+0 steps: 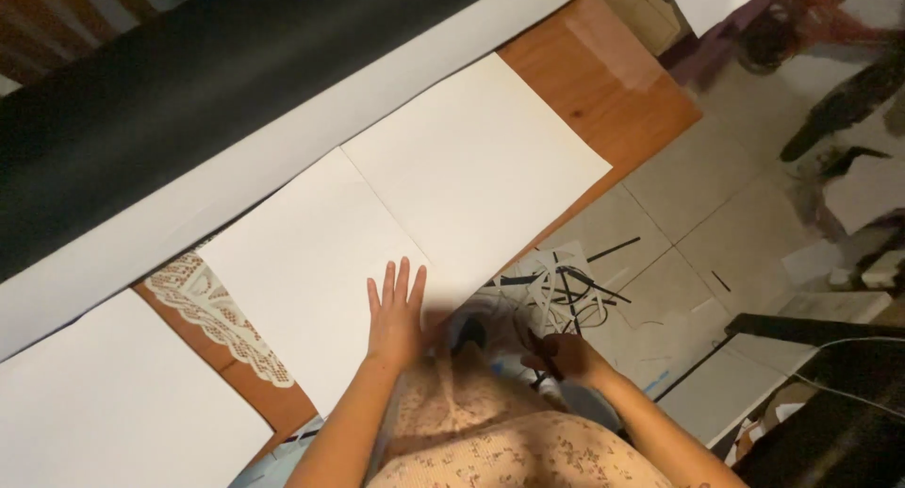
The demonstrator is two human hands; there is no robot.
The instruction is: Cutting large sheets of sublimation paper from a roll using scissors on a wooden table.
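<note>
Floral dress (509, 450), left hand (396, 314) flat on white sheet (311, 262), right hand (566, 356) off table edge

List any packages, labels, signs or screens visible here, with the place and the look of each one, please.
Cardboard box: top edge of the picture, beyond the far end of the wooden table; brown, only partly in view, a dark mark on it too blurred to make out.
No labels, signs or screens show; the white sheets on the table, one under the left hand, are blank.
</note>
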